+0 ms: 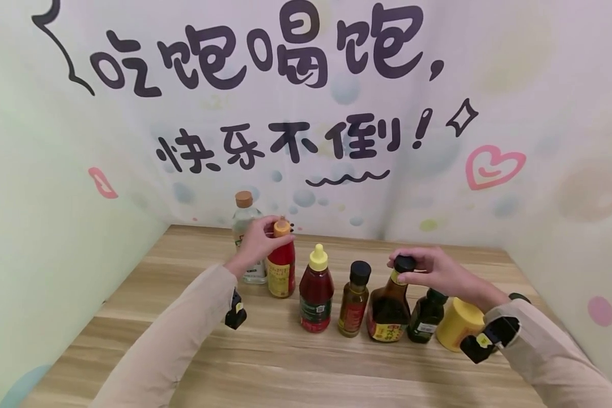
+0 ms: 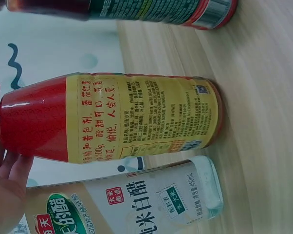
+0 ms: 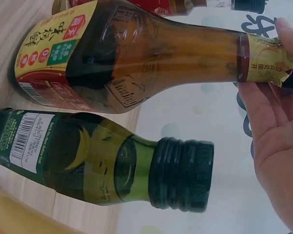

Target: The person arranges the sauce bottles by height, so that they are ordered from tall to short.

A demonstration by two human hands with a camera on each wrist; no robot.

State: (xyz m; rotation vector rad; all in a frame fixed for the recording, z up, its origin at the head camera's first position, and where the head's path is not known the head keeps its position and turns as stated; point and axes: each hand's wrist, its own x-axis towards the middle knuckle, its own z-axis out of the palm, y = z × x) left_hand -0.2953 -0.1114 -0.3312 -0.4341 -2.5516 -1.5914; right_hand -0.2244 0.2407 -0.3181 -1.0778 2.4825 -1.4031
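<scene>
You seem at the grasping step: your left hand (image 1: pixel 259 243) grips the red bottle (image 1: pixel 281 266) by its neck, toward the worktop (image 1: pixel 306 377)'s back-left corner; your right hand (image 1: pixel 438 273) grips the brown bottle (image 1: pixel 389 311), nearer the right edge. Moving either likely calls for care: the clear bottle (image 1: pixel 256 274) and green bottle (image 1: pixel 426 317) stand close.

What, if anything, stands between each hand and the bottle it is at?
Nothing visible. The left hand holds the tomato ketchup bottle at its orange cap, and the right hand holds the soy sauce bottle by its neck.
</scene>
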